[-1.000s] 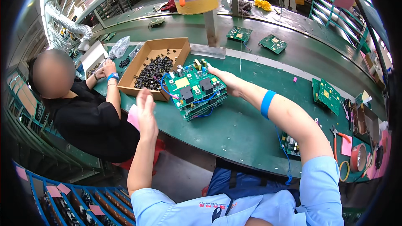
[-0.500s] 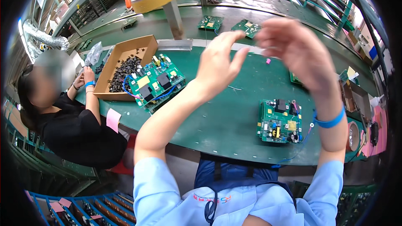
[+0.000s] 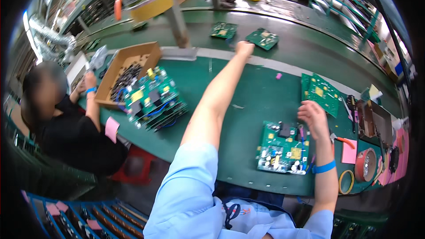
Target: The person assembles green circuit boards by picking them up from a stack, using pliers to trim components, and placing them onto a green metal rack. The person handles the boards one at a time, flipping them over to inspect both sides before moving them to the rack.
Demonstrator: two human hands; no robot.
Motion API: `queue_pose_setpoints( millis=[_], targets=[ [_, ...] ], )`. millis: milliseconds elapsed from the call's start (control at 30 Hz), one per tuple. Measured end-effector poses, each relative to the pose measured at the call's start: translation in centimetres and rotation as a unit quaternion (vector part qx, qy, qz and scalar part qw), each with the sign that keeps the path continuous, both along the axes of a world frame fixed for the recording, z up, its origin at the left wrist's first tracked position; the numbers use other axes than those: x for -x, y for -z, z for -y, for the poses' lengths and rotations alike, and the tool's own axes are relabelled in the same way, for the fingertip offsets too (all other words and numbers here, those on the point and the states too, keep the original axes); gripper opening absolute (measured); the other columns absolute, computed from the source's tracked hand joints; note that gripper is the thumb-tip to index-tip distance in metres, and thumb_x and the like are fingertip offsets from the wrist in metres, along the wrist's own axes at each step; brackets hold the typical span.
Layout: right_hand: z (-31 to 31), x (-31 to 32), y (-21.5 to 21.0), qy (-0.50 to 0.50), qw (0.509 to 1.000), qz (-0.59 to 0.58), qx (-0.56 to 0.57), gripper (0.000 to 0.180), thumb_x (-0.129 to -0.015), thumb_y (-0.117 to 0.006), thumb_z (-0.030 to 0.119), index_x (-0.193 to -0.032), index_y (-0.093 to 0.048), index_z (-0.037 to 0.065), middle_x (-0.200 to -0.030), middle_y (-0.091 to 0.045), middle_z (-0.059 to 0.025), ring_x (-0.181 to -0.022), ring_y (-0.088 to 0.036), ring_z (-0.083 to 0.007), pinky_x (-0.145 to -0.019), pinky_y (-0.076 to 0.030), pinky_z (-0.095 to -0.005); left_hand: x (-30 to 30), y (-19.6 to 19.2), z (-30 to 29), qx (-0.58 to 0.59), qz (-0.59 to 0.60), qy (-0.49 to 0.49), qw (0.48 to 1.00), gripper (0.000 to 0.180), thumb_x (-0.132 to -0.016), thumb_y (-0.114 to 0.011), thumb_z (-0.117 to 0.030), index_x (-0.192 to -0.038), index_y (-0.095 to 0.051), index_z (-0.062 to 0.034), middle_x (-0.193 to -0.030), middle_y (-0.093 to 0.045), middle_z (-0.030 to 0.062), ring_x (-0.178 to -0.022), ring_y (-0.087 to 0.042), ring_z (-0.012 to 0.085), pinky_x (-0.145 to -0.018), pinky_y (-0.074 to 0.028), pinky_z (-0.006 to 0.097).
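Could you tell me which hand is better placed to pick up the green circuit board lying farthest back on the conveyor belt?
Left. The left hand is stretched out right beside the green circuit board, while the right hand hovers near the close board.

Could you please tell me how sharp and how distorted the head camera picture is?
Head view: strong fisheye, so the green bench edges bow and the corners go black; the left hand reaching far is slightly blurred; the circuit board beside the right hand is fairly sharp; glare at upper left.
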State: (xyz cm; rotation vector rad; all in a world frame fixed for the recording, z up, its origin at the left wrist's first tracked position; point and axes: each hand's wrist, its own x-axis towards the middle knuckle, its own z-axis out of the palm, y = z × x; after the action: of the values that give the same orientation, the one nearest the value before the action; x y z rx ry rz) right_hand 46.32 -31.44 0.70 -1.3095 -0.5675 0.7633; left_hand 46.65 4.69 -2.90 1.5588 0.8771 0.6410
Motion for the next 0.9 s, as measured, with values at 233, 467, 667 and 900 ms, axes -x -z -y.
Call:
queue_pose_setpoints(
  millis=[233,467,667,900],
  targets=[
    [-0.3,-0.8,2.9,-0.039,0.991,0.104,0.081,0.019,-0.079,-0.05,0.013,-0.093,-0.053,0.0,-0.079,-0.057,-0.0056,-0.073,-0.054,-0.0097,-0.064,-0.043,-0.0214,-1.2,-2.5,-0.5,-0.392,-0.263,-0.077,0.878,0.037,-0.073,-0.05,-0.038,-0.089,-0.057,-0.0042,-0.092,-0.057,0.0153,-0.087,-0.054,0.0274,-0.075,-0.041,0.038],
    [-0.8,-1.0,3.1,-0.021,0.993,0.085,0.081,0.016,-0.078,-0.05,0.01,-0.088,-0.053,-0.002,-0.072,-0.056,-0.0034,-0.065,-0.052,-0.0075,-0.057,-0.042,-0.0205,-7.2,0.9,-4.6,0.188,0.056,-0.114,0.974,0.031,-0.076,-0.055,-0.016,-0.095,-0.049,0.0078,-0.087,-0.054,0.0184,-0.072,-0.057,0.0342,-0.061,-0.048,0.05],
    [-0.7,-1.0,3.5,-0.011,0.991,0.102,0.085,0.015,-0.077,-0.05,0.01,-0.087,-0.053,-0.002,-0.069,-0.056,-0.0033,-0.062,-0.051,-0.0068,-0.055,-0.042,-0.0203,-8.2,0.5,-2.2,0.246,0.086,-0.107,0.959,0.024,-0.079,-0.051,-0.011,-0.099,-0.048,0.0015,-0.089,-0.052,0.0127,-0.082,-0.053,0.0283,-0.074,-0.044,0.049],
    [-0.9,-1.0,3.3,-0.028,0.99,0.122,0.072,0.016,-0.077,-0.051,0.012,-0.086,-0.054,-0.001,-0.069,-0.056,-0.0031,-0.061,-0.052,-0.0069,-0.054,-0.042,-0.0202,-7.0,-0.5,0.6,0.25,0.228,-0.108,0.935,0.024,-0.082,-0.041,-0.009,-0.104,-0.044,0.0001,-0.092,-0.053,0.0139,-0.071,-0.058,0.0292,-0.057,-0.05,0.04]
  ],
)
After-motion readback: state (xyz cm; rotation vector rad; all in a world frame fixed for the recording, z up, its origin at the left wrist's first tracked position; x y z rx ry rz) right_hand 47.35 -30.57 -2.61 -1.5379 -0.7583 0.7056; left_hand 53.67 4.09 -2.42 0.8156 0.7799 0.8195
